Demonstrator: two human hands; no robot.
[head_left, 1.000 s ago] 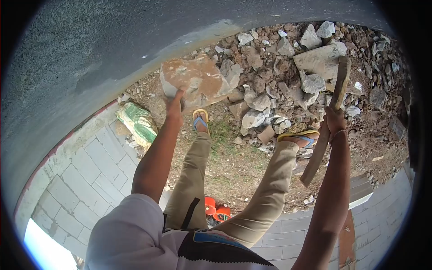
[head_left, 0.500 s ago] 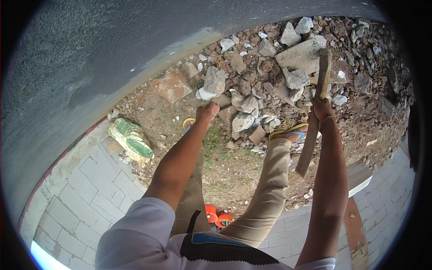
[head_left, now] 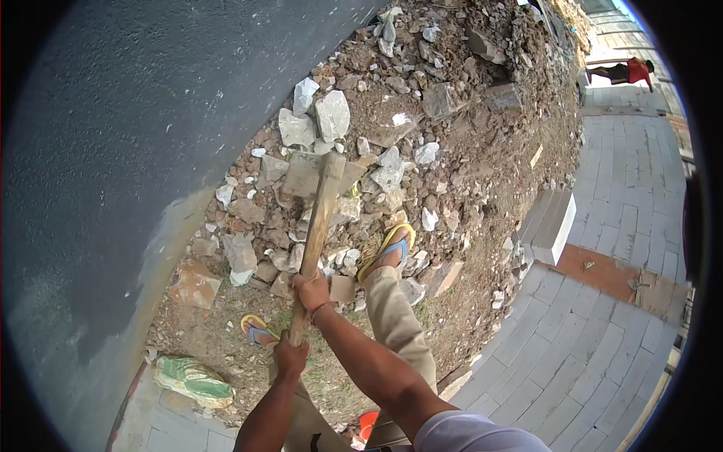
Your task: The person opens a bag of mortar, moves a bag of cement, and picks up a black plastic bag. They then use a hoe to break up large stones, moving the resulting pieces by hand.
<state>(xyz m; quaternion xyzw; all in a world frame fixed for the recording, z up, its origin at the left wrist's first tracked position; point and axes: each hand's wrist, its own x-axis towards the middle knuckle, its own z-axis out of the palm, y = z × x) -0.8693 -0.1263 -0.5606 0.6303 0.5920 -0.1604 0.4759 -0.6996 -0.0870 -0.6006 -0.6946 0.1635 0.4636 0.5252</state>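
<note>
A long wooden handle [head_left: 322, 218] slants up from my two hands over the rubble. My left hand [head_left: 291, 355] is wrapped round its lower end. Higher up the handle, my right hand [head_left: 311, 291] is also closed round it. The handle's upper end overlaps a flat stone slab [head_left: 301, 175]; whether a tool head is fixed there I cannot make out. Grey and white rocks [head_left: 333, 116] lie beyond it. My feet, in yellow and blue sandals [head_left: 392, 250], stand on either side of the handle's lower part.
A dark wall [head_left: 113, 166] rises on the left. A green and white sack [head_left: 194, 381] lies at lower left, and something orange-red [head_left: 368, 424] by my legs. Grey blocks [head_left: 548, 226] are stacked beside paving [head_left: 527, 331] on the right. A person in red [head_left: 639, 71] is far off, upper right.
The view has turned right. My left hand, closed and off the handle before, now grips its lower end. The handle has swung in front of me, and the distant person has come into view.
</note>
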